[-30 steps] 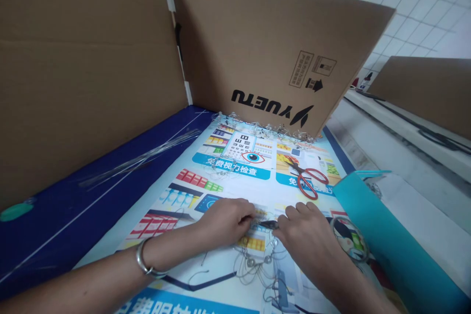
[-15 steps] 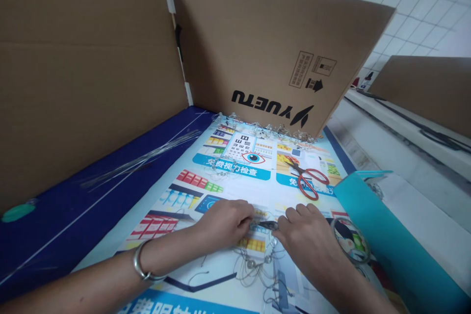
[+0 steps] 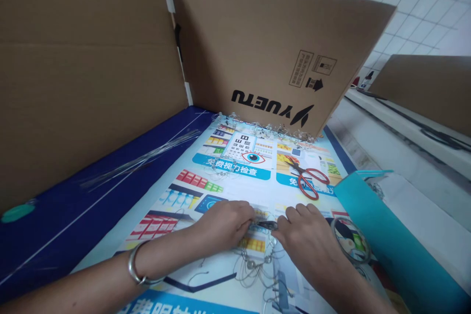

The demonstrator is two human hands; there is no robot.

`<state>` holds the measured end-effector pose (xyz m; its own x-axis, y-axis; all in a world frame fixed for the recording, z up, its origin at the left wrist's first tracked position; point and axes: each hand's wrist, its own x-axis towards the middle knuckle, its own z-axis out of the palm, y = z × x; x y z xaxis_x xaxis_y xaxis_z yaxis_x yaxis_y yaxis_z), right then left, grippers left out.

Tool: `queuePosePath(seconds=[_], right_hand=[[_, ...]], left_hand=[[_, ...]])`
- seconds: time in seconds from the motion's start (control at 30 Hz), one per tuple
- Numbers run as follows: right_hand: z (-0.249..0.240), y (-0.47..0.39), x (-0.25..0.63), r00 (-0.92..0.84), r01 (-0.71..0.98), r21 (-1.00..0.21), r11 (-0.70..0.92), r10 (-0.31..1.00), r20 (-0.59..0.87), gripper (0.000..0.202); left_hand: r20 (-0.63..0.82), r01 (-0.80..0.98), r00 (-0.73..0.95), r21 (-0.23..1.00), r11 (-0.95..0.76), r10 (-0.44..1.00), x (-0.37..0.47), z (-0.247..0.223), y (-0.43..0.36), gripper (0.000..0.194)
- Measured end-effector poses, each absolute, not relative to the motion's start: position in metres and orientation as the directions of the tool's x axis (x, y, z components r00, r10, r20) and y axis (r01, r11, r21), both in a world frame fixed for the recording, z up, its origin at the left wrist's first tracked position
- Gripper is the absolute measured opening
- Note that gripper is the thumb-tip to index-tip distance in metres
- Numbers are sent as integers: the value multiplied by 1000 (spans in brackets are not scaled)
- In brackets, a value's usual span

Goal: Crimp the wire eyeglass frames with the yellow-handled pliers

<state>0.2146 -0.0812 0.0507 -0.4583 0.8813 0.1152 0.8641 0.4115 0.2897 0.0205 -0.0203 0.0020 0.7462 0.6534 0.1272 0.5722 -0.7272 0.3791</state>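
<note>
Dark blue shows on the desk (image 3: 73, 221) along its left side, and a printed poster (image 3: 241, 190) covers most of the rest. Close to the near edge, roughly midway across, the left hand (image 3: 230, 223) is closed, thumb and fingers pinched together on the end of a beaded wire (image 3: 251, 264); the exact part held is too small to make out. The right hand (image 3: 305, 233) is wrapped tight around a pair of pliers (image 3: 268, 225), with the handles hidden in the fist and the dark tip pointing at the left fingertips. The beaded wire hangs in a loop on the poster, below and between the two hands, with thin loose strands spreading from it toward the near edge. A metal bangle (image 3: 133, 267) circles the left wrist. Scissors (image 3: 300, 170) with red handles lie beyond the right hand, toward the right edge of the desk. A round ring (image 3: 367, 250) rests just beside the right forearm, and next to it a teal box (image 3: 397, 228) stands at the right edge. Along the far edge, small tangled wire pieces (image 3: 265, 131) lie in a row at the foot of a cardboard panel (image 3: 257, 34). Straight thin wires (image 3: 147, 156) lie in a bundle on the blue part, near the left edge.
</note>
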Motion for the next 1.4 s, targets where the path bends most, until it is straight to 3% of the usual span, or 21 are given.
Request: queuePosePath(seconds=[0.5,1.03,1.4], right_hand=[[56,-79,218,-439,877,260,404,893,96,13],[51,-83,214,-496,838,324,439,860,119,11],[58,-93,211,-490,828,394,400,857,160,7]], left_hand=[[140,588,727,380,-714,673,20,3,-20,18],[110,618,727,324,-716,678,22,5,-23,15],[189,621,693,334,-709,696,15,2,-33,15]])
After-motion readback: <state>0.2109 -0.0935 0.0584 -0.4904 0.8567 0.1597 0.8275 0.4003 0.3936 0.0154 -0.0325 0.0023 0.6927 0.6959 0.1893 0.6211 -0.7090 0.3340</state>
